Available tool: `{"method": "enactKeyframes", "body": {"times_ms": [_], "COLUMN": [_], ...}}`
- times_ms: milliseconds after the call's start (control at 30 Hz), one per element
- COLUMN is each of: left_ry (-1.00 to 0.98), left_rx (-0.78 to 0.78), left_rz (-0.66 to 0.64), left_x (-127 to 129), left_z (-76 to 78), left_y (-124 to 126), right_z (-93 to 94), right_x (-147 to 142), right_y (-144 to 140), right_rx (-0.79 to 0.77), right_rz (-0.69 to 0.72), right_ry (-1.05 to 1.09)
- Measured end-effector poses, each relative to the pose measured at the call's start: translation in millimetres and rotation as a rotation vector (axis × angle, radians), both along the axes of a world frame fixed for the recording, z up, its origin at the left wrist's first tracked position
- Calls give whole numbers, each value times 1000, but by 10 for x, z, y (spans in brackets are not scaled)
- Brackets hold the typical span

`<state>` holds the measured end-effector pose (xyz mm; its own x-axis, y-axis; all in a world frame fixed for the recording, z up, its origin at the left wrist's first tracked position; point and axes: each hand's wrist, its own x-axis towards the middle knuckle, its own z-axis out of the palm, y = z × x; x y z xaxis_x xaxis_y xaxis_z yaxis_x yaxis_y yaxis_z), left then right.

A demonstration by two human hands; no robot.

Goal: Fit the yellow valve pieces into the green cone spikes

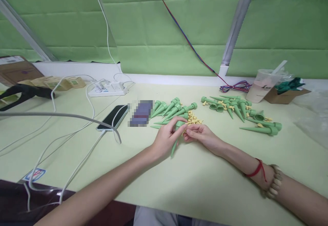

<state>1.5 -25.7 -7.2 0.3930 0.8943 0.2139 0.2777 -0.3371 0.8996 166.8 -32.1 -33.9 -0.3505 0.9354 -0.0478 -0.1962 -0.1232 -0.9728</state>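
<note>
My left hand (167,136) grips a green plastic cone spike (174,146) whose tip points down toward me. My right hand (200,134) meets it at the spike's wide end, fingertips pinching a small yellow piece (186,129). Just beyond the hands lie a heap of small yellow parts (193,119) and a pile of green spikes (172,109). A second pile of green spikes and caps (239,111) with yellow bits spreads to the right. A red string and a bead bracelet circle my right wrist.
A black phone (112,116) on a white cable lies left of the spikes, beside a blurred dark object (140,113). A white power strip (109,88) sits at the back. A plastic cup (263,85) and a cardboard box (285,94) stand back right.
</note>
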Motion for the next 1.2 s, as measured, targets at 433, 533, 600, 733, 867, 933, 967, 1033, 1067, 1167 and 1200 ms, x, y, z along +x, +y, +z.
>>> {"method": "enactKeyframes", "body": {"times_ms": [433, 533, 600, 733, 867, 933, 967, 1033, 1067, 1167, 1200], "left_ry": [-128, -141, -137, -146, -161, -179, -189, -204, -207, -200, -196], "left_rx": [-91, -88, -94, -112, -130, -146, -153, -162, -163, -153, -151], "left_rz": [4, 6, -6, -7, -6, -3, -2, -6, -10, -23, -24], "left_x": [36, 37, 39, 49, 56, 59, 60, 61, 62, 61, 60], "left_z": [-25, -17, -13, -13, -23, -29, -31, -33, -33, -32, -31], "left_y": [6, 13, 11, 10, 24, 30, 32, 33, 34, 35, 36], "right_z": [-24, -7, -18, -63, -57, -36, -28, -20, -20, -23, -23], "right_x": [-30, -15, -12, -18, -20, -14, -10, -1, 3, 14, 17], "right_y": [4, 23, 32, 31, 26, 32, 37, 47, 50, 57, 57], "right_rx": [34, -3, -12, -9, 18, -11, -30, -53, -54, -36, -33], "right_rz": [-54, 10, 2, -114, -124, -65, -46, -46, -59, -87, -71], "right_ry": [-3, -9, -12, 6, 23, 44, 44, 29, 25, 56, 65]}}
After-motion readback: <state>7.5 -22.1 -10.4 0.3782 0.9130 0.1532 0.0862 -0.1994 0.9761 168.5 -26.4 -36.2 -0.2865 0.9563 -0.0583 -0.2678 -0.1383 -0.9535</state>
